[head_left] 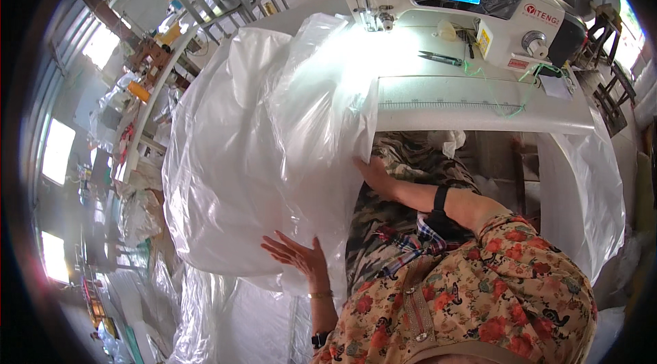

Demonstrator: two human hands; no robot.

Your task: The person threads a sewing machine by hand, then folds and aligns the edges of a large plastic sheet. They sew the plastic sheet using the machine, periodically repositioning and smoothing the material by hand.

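Our left hand (295, 252) presses open-palmed against the plastic bag (267, 152); our right hand (374, 174) pinches its edge in a closed grip.

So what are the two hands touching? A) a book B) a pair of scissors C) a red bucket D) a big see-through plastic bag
D: the left hand lies flat under the bag and the right hand holds its edge by the table, beside the sewing machine.
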